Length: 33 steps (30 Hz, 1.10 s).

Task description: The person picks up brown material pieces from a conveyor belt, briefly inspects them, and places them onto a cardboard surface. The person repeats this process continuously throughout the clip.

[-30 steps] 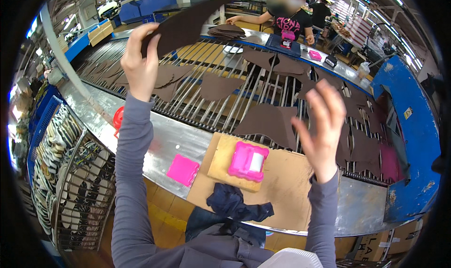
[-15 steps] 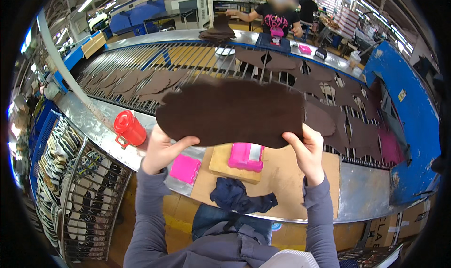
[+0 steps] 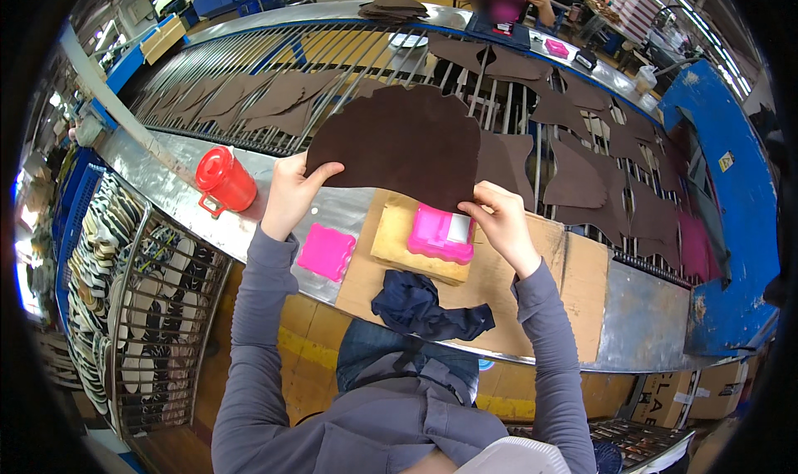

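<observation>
Between both hands I hold up a dark brown cut sheet (image 3: 399, 137) with a scalloped far edge; whether it is leather I cannot tell. My left hand (image 3: 291, 187) pinches its left end, thumb on top. At its right near corner my right hand (image 3: 499, 216) is closed, thumb and fingers on the edge. Below the sheet, a pink plastic box (image 3: 440, 235) with a pale label rests on a yellowish block (image 3: 395, 245). A flat pink scalloped lid (image 3: 327, 252) lies left of the block. Nearer me is a crumpled navy cloth (image 3: 424, 304).
Beyond the metal table (image 3: 640, 304), brown pieces (image 3: 573, 179) lie on a rod conveyor (image 3: 291, 50), which meets a blue machine (image 3: 723, 200) at right. A red lidded jug (image 3: 226, 179) stands left. A wire cart (image 3: 162, 333) holds soles. Across the conveyor is another person (image 3: 507, 0).
The brown sheet has bent and its right end has come inward and nearer my left hand. Both hands have moved farther from me. The person opposite has raised their hands.
</observation>
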Motion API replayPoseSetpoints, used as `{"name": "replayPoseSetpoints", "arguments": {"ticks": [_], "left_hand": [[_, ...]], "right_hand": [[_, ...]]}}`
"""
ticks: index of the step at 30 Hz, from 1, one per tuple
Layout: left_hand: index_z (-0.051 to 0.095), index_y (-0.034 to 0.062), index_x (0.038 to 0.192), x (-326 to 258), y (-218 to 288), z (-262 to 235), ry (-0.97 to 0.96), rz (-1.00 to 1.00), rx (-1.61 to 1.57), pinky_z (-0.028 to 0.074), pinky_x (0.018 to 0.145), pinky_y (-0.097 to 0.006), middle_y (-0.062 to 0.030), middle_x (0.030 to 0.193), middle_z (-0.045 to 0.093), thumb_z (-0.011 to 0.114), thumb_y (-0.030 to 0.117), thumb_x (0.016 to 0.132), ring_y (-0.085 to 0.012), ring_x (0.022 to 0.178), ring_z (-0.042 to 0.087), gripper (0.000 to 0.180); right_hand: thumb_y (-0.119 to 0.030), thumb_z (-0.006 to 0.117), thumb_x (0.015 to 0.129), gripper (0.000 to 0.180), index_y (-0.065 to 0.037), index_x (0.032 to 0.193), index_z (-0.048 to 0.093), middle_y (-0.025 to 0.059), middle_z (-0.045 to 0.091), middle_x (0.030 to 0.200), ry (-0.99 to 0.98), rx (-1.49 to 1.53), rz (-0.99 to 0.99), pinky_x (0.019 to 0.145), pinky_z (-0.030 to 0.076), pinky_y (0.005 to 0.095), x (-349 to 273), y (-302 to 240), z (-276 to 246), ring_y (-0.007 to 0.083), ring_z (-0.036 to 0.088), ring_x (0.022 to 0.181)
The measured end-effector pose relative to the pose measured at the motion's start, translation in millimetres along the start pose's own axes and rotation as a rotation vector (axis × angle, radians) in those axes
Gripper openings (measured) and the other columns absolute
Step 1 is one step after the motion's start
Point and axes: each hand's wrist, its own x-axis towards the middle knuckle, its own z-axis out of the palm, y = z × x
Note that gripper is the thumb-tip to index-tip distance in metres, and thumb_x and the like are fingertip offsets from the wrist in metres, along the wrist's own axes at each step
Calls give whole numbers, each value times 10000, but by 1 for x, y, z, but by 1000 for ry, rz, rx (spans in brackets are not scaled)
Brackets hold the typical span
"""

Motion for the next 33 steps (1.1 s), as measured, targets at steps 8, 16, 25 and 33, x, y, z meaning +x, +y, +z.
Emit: {"name": "replayPoseSetpoints", "arguments": {"ticks": [8, 16, 25, 33], "left_hand": [[690, -32, 943, -8, -3, -6, -34, 13, 113, 461, 581, -262, -102, 736, 689, 703, 117, 832, -85, 608, 572, 187], [692, -20, 944, -5, -4, 21, -120, 63, 26, 475, 597, -279, -125, 773, 691, 690, 115, 828, -128, 653, 633, 178], [690, 18, 985, 8, 3, 100, -395, 263, -23, 530, 703, -329, -146, 861, 697, 665, 99, 803, -304, 798, 678, 201], [695, 27, 991, 29, 48, 162, -680, 375, -23, 517, 693, -360, -174, 834, 679, 691, 130, 787, -346, 769, 654, 229]], "right_hand": [[3, 689, 765, 127, 19, 886, 659, 111, 594, 753, -7, 18, 21, 621, 456, 298, -7, 10, 14, 231, 585, 681], [23, 707, 750, 146, 25, 888, 658, 115, 608, 769, 52, -54, 29, 639, 464, 294, -32, 15, -6, 247, 597, 699], [14, 732, 755, 138, 21, 881, 675, 133, 639, 772, 317, -202, 155, 628, 472, 294, -121, 61, -16, 249, 615, 675], [64, 743, 735, 220, 23, 944, 691, 123, 701, 871, 450, -243, 269, 714, 497, 286, -183, 74, -66, 180, 657, 774]]}}
